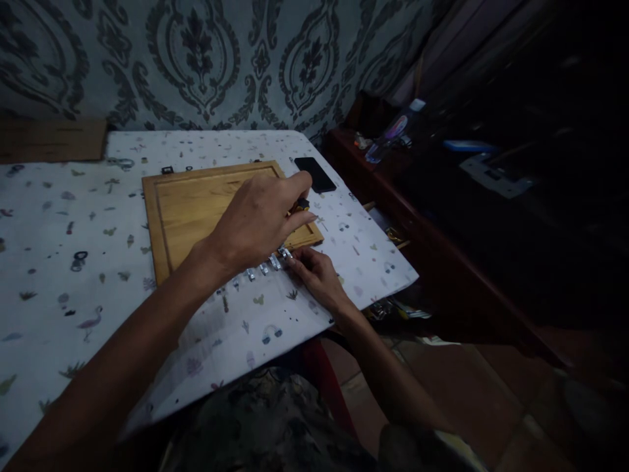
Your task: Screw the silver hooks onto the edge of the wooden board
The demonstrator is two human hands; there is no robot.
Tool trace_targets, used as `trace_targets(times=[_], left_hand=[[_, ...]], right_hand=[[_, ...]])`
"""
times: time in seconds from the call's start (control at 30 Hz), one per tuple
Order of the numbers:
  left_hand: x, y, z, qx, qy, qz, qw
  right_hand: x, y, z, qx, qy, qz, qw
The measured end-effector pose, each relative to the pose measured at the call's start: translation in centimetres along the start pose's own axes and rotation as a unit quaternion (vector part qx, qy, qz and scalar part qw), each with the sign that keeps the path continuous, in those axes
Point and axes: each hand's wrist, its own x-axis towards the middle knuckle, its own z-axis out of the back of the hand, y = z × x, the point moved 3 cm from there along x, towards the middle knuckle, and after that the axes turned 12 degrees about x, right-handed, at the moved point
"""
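A wooden tray-like board [181,210] lies on the patterned table cover [73,216]. My left hand [258,219] reaches over the board's right side, its fingers closed round a small dark and yellow tool [301,205]. My right hand [317,275] rests on the cover just in front of the board's near right corner, fingertips pinched on a small metal piece [284,252]. A row of several small shiny metal pieces [260,269] lies along the board's front edge, beside that hand.
A black phone [315,174] lies flat behind the board's right corner. Patterned wallpaper [196,59] backs the table. To the right stands a dark red wooden shelf [393,196] with a plastic bottle [390,134] and clutter. A cardboard piece [49,139] sits far left.
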Motion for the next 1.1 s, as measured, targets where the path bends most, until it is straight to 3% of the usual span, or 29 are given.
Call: trace_targets(times=[0.33, 0.87, 1.1], left_hand=[[0.05, -0.02, 0.13, 0.0, 0.006, 0.02, 1.0], [-0.05, 0.29, 0.08, -0.016, -0.011, -0.01, 1.0], [0.1, 0.13, 0.4, -0.019, 0.024, 0.02, 0.999]], right_hand=[[0.1, -0.11, 0.02, -0.003, 0.004, 0.001, 1.0], [0.02, 0.0, 0.05, -0.002, -0.001, 0.005, 1.0], [0.07, -0.16, 0.07, -0.002, 0.008, 0.007, 1.0]])
